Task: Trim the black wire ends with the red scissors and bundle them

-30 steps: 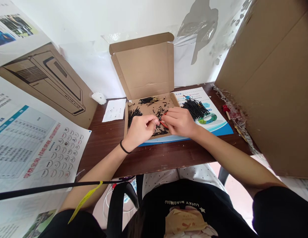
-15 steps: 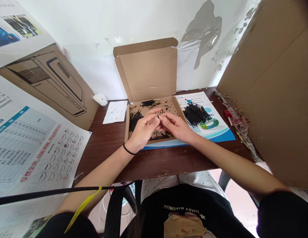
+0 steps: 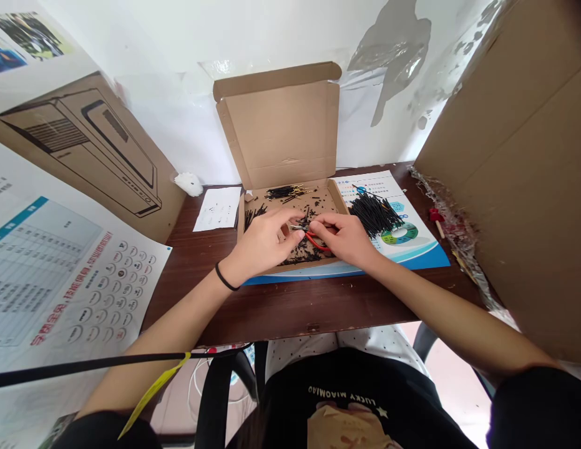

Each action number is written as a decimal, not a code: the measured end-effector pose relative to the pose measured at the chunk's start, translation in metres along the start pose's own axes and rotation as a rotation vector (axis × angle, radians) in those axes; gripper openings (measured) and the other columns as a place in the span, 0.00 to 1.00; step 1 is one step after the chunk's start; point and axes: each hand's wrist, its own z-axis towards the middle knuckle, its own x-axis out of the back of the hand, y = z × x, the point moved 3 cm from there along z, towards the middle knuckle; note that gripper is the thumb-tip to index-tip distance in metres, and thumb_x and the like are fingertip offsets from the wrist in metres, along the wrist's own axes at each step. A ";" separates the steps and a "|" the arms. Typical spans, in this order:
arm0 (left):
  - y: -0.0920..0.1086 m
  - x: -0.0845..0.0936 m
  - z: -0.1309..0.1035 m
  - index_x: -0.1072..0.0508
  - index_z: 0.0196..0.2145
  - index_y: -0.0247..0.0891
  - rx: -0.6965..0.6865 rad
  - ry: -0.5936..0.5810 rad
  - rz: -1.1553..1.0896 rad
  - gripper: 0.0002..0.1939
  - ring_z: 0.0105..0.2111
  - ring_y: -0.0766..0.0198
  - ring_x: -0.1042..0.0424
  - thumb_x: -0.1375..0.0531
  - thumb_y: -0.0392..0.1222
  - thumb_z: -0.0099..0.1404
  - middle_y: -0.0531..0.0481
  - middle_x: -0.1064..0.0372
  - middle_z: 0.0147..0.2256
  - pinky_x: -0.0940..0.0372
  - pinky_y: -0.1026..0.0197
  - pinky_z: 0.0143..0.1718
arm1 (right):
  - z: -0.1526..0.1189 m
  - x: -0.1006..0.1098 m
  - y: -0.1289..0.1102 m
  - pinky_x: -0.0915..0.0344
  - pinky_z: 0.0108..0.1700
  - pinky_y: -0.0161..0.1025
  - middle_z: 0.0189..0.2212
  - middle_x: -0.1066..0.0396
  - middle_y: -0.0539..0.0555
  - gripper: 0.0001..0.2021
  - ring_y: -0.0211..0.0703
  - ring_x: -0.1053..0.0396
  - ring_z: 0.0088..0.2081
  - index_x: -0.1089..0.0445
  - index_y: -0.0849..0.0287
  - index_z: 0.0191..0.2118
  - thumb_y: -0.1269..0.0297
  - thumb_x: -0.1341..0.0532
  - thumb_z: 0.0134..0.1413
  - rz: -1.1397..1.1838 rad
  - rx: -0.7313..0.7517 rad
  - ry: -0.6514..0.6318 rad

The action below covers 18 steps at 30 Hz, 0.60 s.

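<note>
My left hand (image 3: pixel 266 240) is over the cardboard box, fingers curled and thumb at the metal jaws of small red-handled pliers (image 3: pixel 317 242). Whatever lies between its fingers is too small to name. My right hand (image 3: pixel 345 239) has its fingers closed at the pliers, whose red handles show below the fingertips. Beneath both hands is the open cardboard box (image 3: pixel 339 194), strewn with short black scraps (image 3: pixel 306 255). A bundle of black sticks with gold-coloured ends (image 3: pixel 286 192) lies at its back. More black sticks (image 3: pixel 253 215) are partly hidden behind my left hand.
A large pile of thin black sticks (image 3: pixel 375 215) rests on a printed sheet (image 3: pixel 425 252) right of the box. At left are a white paper (image 3: pixel 218 209) and a white lump (image 3: pixel 189 184). Cardboard walls flank the desk (image 3: pixel 281 312). A red object (image 3: pixel 436 215) lies far right.
My hands were pinched together at their fingertips; now they are slightly apart. The left hand has shifted left and turned, and the pliers' jaws and red handles now show between them.
</note>
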 end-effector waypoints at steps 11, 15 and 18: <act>-0.008 -0.018 -0.013 0.26 0.34 0.35 -0.313 0.051 0.337 0.13 0.34 0.63 0.27 0.47 0.41 0.72 0.47 0.26 0.33 0.32 0.61 0.37 | 0.000 -0.008 -0.004 0.45 0.35 0.35 0.25 0.34 0.51 0.12 0.39 0.38 0.30 0.35 0.59 0.30 0.64 0.50 0.63 -0.235 0.231 -0.247; -0.008 -0.024 -0.016 0.28 0.32 0.35 -0.394 0.012 0.482 0.15 0.29 0.63 0.31 0.49 0.41 0.72 0.47 0.30 0.30 0.36 0.62 0.28 | -0.004 -0.012 -0.005 0.49 0.33 0.35 0.25 0.33 0.52 0.12 0.40 0.39 0.29 0.35 0.58 0.29 0.65 0.50 0.63 -0.409 0.277 -0.246; -0.008 -0.023 -0.017 0.29 0.28 0.37 -0.411 0.010 0.441 0.16 0.25 0.65 0.34 0.50 0.39 0.72 0.49 0.32 0.26 0.39 0.63 0.26 | -0.007 -0.013 -0.006 0.53 0.30 0.36 0.22 0.34 0.51 0.10 0.39 0.41 0.26 0.35 0.58 0.28 0.68 0.49 0.60 -0.494 0.364 -0.230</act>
